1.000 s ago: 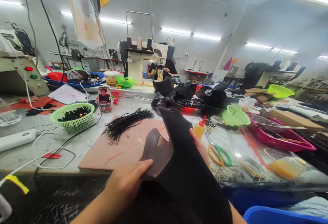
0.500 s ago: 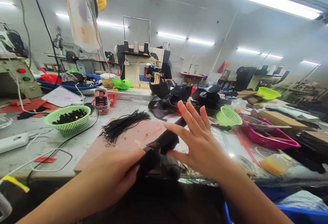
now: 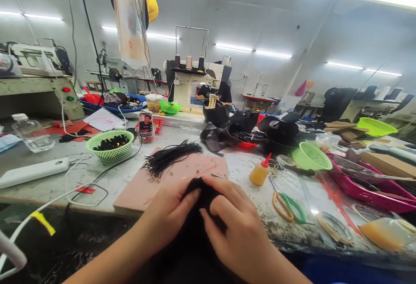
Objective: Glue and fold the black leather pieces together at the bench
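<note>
Both hands meet at the near edge of the worktable [image 3: 97,180] over a bunched piece of black material [image 3: 198,188]. My left hand [image 3: 169,217] pinches its left side, thumb and fingers closed on it. My right hand [image 3: 235,227] lies over its right side with fingers curled onto it. The piece rests on a pink cutting mat [image 3: 182,175]. A bundle of black cords [image 3: 170,156] lies on the mat just beyond my hands.
A yellow glue bottle [image 3: 260,172] and green-handled scissors [image 3: 289,205] lie right of my hands. Green baskets [image 3: 110,144], a pink tray [image 3: 373,184] and a heap of black pieces [image 3: 247,126] crowd the table. Another person sits behind a sewing machine [image 3: 191,80].
My right hand, raised and spread half a second ago, has come down onto the black material. The long black piece has been gathered into a small bunch between both hands.
</note>
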Available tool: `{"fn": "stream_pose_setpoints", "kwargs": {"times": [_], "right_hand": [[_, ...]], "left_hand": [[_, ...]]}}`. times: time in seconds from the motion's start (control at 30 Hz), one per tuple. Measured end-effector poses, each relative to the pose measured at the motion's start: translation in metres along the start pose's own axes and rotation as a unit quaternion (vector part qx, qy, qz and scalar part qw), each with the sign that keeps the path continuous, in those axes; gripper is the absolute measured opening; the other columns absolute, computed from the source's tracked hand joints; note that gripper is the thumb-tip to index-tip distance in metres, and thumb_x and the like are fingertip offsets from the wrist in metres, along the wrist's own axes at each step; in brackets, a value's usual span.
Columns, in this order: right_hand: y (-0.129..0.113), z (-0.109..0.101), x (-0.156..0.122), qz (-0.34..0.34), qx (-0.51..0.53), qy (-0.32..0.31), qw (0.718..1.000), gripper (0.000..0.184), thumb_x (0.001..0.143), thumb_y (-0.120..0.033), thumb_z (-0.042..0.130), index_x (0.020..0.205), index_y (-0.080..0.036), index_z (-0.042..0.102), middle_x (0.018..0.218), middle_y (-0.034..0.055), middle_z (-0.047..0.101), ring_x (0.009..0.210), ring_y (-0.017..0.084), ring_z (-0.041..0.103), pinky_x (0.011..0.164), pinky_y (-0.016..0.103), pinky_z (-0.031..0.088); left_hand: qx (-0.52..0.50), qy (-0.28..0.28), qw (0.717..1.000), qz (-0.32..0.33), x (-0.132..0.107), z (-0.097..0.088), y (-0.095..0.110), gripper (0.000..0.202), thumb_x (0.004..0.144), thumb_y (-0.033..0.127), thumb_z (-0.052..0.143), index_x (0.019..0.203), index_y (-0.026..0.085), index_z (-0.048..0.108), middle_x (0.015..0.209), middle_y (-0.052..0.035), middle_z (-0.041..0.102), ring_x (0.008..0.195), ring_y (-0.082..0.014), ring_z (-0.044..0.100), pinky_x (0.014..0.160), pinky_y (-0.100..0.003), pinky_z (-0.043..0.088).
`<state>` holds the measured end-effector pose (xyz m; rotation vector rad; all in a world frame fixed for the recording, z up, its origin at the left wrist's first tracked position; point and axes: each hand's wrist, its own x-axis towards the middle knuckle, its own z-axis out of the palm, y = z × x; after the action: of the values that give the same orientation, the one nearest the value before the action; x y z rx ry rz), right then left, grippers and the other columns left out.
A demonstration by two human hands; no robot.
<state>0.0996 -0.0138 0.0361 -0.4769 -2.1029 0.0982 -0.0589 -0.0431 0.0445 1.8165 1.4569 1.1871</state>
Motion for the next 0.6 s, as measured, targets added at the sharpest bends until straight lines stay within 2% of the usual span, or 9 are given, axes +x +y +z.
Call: {"fn": "stream_pose_setpoints", "kwargs": {"times": [0.1, 0.2, 0.43, 0.6], "right_hand": [[0.003, 0.007, -0.004, 0.011, 0.031, 0.045, 0.998, 0.019, 0.077, -0.006, 0.052, 0.070, -0.021, 0.043, 0.108, 0.0072, 0.064, 0.099, 0.019, 0.059, 0.085, 0.035, 0.050], [0.002, 0.010, -0.008, 0.028, 0.051, 0.062, 0.996, 0.019, 0.077, -0.007, 0.053, 0.070, -0.022, 0.042, 0.108, 0.0080, 0.065, 0.099, 0.018, 0.061, 0.084, 0.033, 0.051], [-0.005, 0.015, -0.013, 0.079, 0.083, 0.055, 0.992, 0.019, 0.078, -0.009, 0.051, 0.071, -0.022, 0.039, 0.112, 0.0068, 0.064, 0.101, 0.017, 0.061, 0.084, 0.029, 0.050], [-0.007, 0.017, -0.014, 0.091, 0.092, 0.042, 0.991, 0.017, 0.078, -0.009, 0.049, 0.072, -0.022, 0.040, 0.111, 0.0060, 0.064, 0.102, 0.018, 0.059, 0.085, 0.032, 0.050]], "left_hand": [[0.020, 0.021, 1.000, 0.000, -0.004, 0.006, 0.001, 0.026, 0.088, 0.029, 0.038, 0.082, 0.019, 0.062, 0.075, 0.0003, 0.065, 0.070, -0.0155, 0.058, 0.066, -0.024, 0.045], [0.062, 0.049, 0.997, -0.007, -0.005, 0.007, 0.001, 0.027, 0.087, 0.028, 0.039, 0.070, 0.018, 0.058, 0.063, 0.0020, 0.060, 0.058, -0.0134, 0.053, 0.056, -0.023, 0.041], [0.054, 0.075, 0.995, -0.032, -0.006, 0.005, -0.002, 0.025, 0.084, 0.028, 0.041, 0.067, 0.018, 0.056, 0.061, 0.0025, 0.058, 0.057, -0.0131, 0.051, 0.054, -0.023, 0.039], [0.068, 0.084, 0.993, -0.049, -0.009, 0.007, -0.005, 0.029, 0.083, 0.032, 0.040, 0.062, 0.017, 0.053, 0.055, 0.0029, 0.051, 0.053, -0.0129, 0.046, 0.051, -0.024, 0.036]]}}
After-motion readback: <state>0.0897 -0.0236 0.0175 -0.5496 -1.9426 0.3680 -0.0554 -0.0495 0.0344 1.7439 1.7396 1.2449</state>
